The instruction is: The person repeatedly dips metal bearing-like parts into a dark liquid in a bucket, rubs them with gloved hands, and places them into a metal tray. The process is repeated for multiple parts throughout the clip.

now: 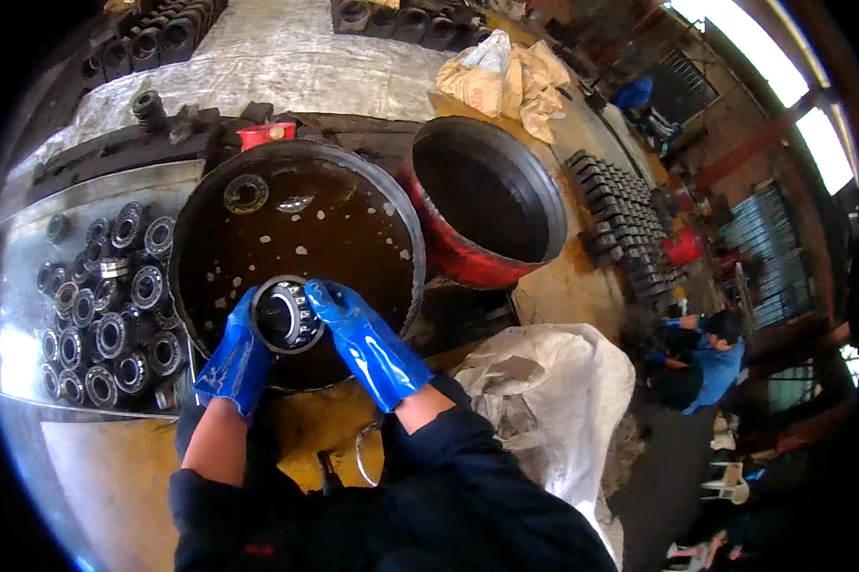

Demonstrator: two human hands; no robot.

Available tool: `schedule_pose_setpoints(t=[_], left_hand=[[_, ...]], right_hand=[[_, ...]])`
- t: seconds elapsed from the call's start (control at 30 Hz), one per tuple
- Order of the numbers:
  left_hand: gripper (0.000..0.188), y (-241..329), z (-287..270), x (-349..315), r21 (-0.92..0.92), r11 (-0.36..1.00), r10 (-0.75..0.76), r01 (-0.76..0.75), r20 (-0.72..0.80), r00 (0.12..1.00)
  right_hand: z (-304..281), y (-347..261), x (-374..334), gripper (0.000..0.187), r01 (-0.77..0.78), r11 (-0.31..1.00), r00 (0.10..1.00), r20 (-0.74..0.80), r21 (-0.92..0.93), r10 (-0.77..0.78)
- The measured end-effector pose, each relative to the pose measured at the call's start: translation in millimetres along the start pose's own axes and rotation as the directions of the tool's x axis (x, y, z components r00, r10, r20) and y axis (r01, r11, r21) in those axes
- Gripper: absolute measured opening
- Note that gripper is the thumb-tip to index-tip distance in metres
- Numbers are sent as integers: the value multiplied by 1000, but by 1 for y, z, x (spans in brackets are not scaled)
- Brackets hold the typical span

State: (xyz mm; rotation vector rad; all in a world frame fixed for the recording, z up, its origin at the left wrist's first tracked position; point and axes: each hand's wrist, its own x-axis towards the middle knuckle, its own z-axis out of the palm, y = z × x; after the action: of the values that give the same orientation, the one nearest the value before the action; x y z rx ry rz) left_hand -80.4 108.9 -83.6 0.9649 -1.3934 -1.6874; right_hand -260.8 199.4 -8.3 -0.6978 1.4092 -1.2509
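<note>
A steel roller bearing (pixel 289 315), its rollers showing on the right side of the ring, is held over the near part of a round tub (pixel 418 255) of dark brown liquid. My left hand (pixel 236 357), in a blue rubber glove, grips the bearing's left edge. On the opposite edge, the gloved fingers of my right hand (pixel 358 334) press against the ring near its top right. Another bearing (pixel 246 194) lies in the liquid at the tub's far left, beside a shiny piece (pixel 294 204). Pale flecks of foam float on the surface.
Left of the tub, a metal tray (pixel 20 286) carries a heap of bearings (pixel 112 334). A red drum (pixel 448 250) stands close on the right. A white sack (pixel 582 381) lies at the near right; blocky parts (pixel 629 224) stand in rows beyond. A person (pixel 710 362) sits farther right.
</note>
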Motion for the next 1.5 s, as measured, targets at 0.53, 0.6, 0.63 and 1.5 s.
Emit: schedule_pose_setpoints(t=[0.53, 0.6, 0.63, 1.5], left_hand=[[29, 23, 2, -11, 263, 946, 204, -190, -26, 979], [30, -14, -18, 6, 31, 998, 60, -58, -42, 997], [30, -28, -19, 13, -18, 998, 57, -58, -53, 997], [28, 64, 42, 10, -651, 545, -478, 528, 275, 834]], right_hand=[[0, 29, 21, 47, -49, 919, 998, -25, 392, 64], [9, 25, 20, 48, -75, 903, 996, -11, 424, 88], [8, 24, 21, 48, -82, 895, 995, -14, 438, 98], [-67, 77, 86, 77, -613, -703, 575, 814, 360, -85]])
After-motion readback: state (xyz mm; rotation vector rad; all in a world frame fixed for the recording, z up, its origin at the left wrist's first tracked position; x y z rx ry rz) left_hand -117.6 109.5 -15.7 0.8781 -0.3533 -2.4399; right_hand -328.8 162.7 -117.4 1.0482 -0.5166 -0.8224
